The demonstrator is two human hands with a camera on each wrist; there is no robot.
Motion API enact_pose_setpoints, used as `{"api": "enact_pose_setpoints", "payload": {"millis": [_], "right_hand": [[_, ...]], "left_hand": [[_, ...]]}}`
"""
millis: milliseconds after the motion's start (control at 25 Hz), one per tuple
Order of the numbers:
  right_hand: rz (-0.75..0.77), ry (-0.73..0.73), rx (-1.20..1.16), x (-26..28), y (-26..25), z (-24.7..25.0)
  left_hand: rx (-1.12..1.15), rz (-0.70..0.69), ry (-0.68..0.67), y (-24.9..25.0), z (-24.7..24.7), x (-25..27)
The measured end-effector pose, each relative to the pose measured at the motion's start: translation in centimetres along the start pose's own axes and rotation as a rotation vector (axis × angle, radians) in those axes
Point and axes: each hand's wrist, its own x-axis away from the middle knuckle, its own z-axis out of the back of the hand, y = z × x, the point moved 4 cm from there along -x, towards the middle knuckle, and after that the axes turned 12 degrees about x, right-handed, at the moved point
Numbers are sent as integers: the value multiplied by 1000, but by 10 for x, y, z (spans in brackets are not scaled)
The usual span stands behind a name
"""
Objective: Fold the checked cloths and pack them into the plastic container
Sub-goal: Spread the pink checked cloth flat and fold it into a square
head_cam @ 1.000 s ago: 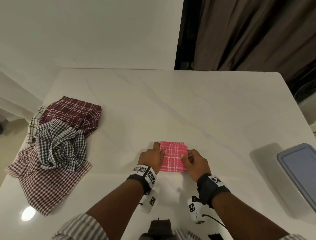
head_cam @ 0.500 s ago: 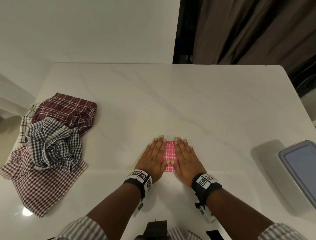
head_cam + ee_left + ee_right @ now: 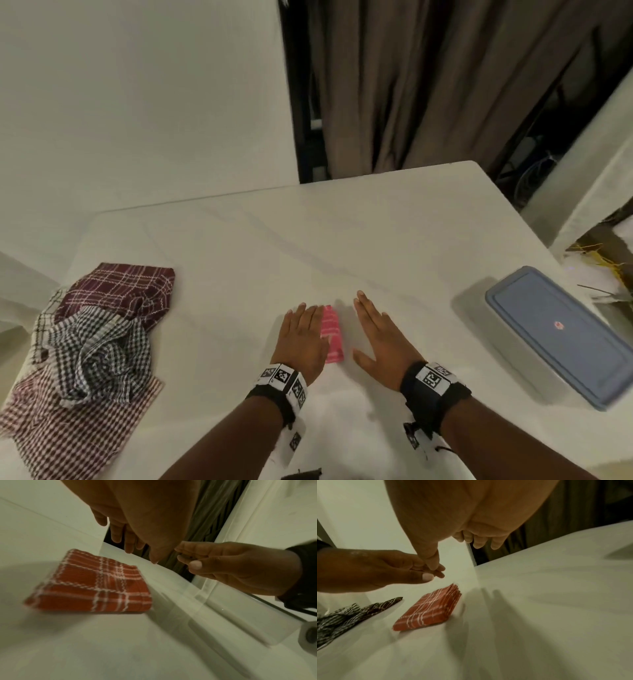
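The folded pink checked cloth (image 3: 331, 334) lies on the white table (image 3: 376, 240) between the flat, empty left hand (image 3: 301, 337) and right hand (image 3: 380, 334); light and soft, it probably lifts best pinched across its stacked edges.

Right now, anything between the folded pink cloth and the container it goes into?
Nothing on the table between them: the stretch from the pink cloth to the plastic container is bare, apart from the right hand hovering open there. But the blue lid is on the container.
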Motion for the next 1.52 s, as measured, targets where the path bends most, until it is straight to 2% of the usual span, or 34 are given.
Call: {"api": "enact_pose_setpoints", "payload": {"millis": [160, 240, 360, 480, 560, 760, 880, 1000, 1120, 1280, 1400, 1520], "right_hand": [[-204, 213, 46, 90, 84, 56], [-379, 268, 145, 144, 134, 84], [-684, 95, 223, 213, 195, 107], [-822, -138, 197, 249, 212, 94], [-828, -184, 198, 250, 199, 86], [-720, -150, 347, 212, 135, 80], [-651, -182, 394, 191, 105, 68], [-589, -158, 407, 178, 84, 63], [-540, -199, 405, 176, 75, 57], [-423, -215, 446, 174, 82, 71], [-295, -154, 410, 173, 94, 91], [-301, 30, 205, 186, 118, 118]], "left_hand": [[131, -184, 24, 77, 4, -13], [174, -262, 18, 105, 3, -18], [204, -341, 17, 131, -2, -22], [246, -385, -12, 143, -8, -18], [270, -393, -33, 146, -12, -15], [360, -410, -63, 145, -19, -15], [543, -367, -149, 143, -27, -13], [643, -271, -269, 152, -35, -11], [705, -116, -345, 163, -52, -16], [984, 128, -408, 176, -65, -25], [1015, 189, -383, 182, -66, -23], [1095, 296, -261, 181, -70, -27]]}}
